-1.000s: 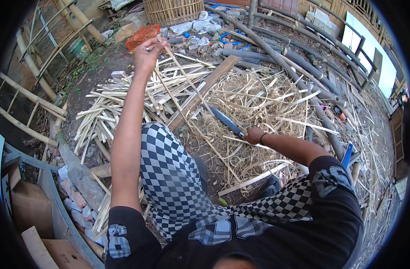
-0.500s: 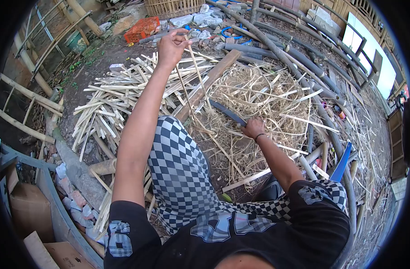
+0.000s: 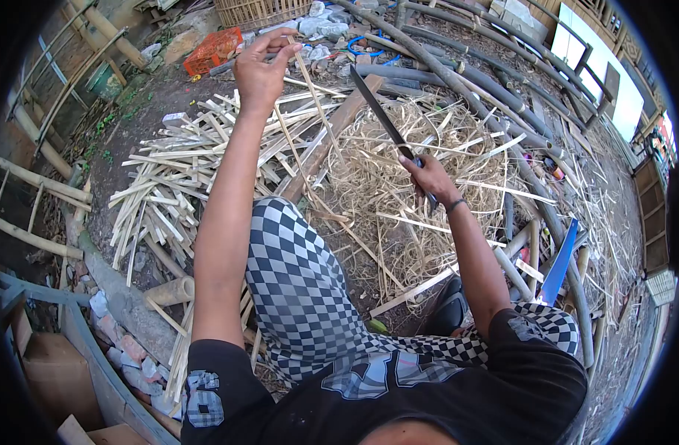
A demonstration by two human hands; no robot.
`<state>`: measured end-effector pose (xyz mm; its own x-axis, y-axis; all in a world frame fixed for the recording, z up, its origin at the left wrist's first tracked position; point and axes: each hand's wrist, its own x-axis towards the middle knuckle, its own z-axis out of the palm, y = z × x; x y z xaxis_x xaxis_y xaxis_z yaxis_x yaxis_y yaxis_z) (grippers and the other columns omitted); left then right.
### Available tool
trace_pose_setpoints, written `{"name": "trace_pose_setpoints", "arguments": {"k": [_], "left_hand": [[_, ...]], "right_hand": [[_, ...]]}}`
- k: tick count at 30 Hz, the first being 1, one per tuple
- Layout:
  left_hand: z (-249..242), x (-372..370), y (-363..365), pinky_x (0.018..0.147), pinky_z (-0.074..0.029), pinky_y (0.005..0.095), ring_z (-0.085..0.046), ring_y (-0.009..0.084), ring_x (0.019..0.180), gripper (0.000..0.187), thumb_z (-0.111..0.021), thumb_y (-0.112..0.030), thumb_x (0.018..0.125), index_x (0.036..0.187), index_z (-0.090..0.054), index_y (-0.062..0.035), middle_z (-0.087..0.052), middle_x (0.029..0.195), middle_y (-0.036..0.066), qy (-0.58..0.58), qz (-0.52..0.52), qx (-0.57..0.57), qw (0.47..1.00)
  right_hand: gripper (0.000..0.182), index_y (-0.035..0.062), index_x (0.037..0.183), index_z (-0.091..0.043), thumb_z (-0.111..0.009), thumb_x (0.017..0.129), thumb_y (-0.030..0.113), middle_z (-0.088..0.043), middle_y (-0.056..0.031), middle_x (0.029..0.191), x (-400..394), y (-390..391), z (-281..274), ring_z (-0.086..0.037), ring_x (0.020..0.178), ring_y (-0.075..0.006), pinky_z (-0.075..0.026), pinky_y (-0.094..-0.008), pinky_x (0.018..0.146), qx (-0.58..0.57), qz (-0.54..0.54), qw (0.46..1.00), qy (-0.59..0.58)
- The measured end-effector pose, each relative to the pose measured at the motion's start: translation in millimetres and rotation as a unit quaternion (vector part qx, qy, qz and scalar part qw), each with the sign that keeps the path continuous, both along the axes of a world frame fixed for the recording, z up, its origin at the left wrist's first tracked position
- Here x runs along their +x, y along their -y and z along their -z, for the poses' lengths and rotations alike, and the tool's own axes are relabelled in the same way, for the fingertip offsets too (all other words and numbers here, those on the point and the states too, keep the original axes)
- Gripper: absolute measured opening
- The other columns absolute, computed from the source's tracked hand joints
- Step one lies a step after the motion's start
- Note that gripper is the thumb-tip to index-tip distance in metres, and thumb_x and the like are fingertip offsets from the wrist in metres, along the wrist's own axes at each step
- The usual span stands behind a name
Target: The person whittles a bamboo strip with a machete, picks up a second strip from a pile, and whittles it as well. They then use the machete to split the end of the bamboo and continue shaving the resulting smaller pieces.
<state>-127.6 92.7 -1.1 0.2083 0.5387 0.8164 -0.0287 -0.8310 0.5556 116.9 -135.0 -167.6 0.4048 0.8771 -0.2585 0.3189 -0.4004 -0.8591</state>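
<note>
The right hand (image 3: 428, 174) has lifted the knife (image 3: 380, 115), fist closed on its handle; left hand (image 3: 259, 70) fingertips pinch the bamboo strip (image 3: 313, 100)

Bare dirt ground (image 3: 169, 93) is pretty much buried here: cut bamboo slats (image 3: 169, 174) are piled on the left, a heap of thin shavings (image 3: 406, 185) is spread beside them, and long dark bamboo poles (image 3: 495, 96) are laid behind.
</note>
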Motion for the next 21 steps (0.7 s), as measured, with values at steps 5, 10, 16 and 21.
{"name": "trace_pose_setpoints", "arguments": {"k": [5, 10, 16, 21], "left_hand": [[6.5, 3.9, 9.0, 0.088, -0.053, 0.0274, -0.068, 0.0094, 0.085, 0.025, -0.079, -0.005, 0.083, 0.107, -0.072, -0.0043, -0.073, 0.091, 0.005, -0.109, 0.008, -0.026, 0.994], [17.5, 9.3, 8.5, 0.087, -0.053, 0.0262, -0.070, 0.0107, 0.090, 0.029, -0.078, -0.007, 0.085, 0.113, -0.071, -0.0051, -0.075, 0.094, 0.006, -0.090, 0.033, -0.085, 0.992], [17.6, 12.7, 16.0, 0.072, -0.056, 0.0250, -0.069, 0.0105, 0.075, 0.020, -0.079, -0.007, 0.084, 0.103, -0.076, -0.0029, -0.076, 0.095, 0.006, -0.115, -0.032, -0.048, 0.992], [15.3, 14.5, 21.0, 0.078, -0.056, 0.0243, -0.071, 0.0110, 0.077, 0.016, -0.074, -0.007, 0.089, 0.101, -0.072, 0.0034, -0.076, 0.096, 0.008, -0.097, 0.036, -0.042, 0.994]], "right_hand": [[0.038, -0.0008, 0.110, -0.058, -0.055, 0.103, 0.037, -0.052, -0.0009, 0.059, -39.2, -15.9, -26.0, -0.050, 0.041, -0.0116, -0.041, -0.0278, 0.038, 0.105, 0.022, 0.992, -0.072], [0.022, 0.0019, 0.115, -0.057, -0.049, 0.101, 0.018, -0.054, -0.0022, 0.059, -69.8, -26.8, -39.9, -0.054, 0.043, -0.0126, -0.045, -0.0284, 0.041, 0.197, -0.010, 0.972, -0.126], [0.026, -0.0024, 0.108, -0.061, -0.054, 0.093, 0.018, -0.064, -0.0154, 0.074, -78.7, -37.8, -59.2, -0.065, 0.063, -0.0264, -0.052, -0.0380, 0.059, 0.242, -0.021, 0.970, 0.022], [0.028, -0.0042, 0.105, -0.061, -0.055, 0.093, 0.021, -0.067, -0.0301, 0.092, -88.4, -47.8, -71.2, -0.065, 0.090, -0.0482, -0.050, -0.0543, 0.083, 0.324, -0.030, 0.935, 0.143]]}}
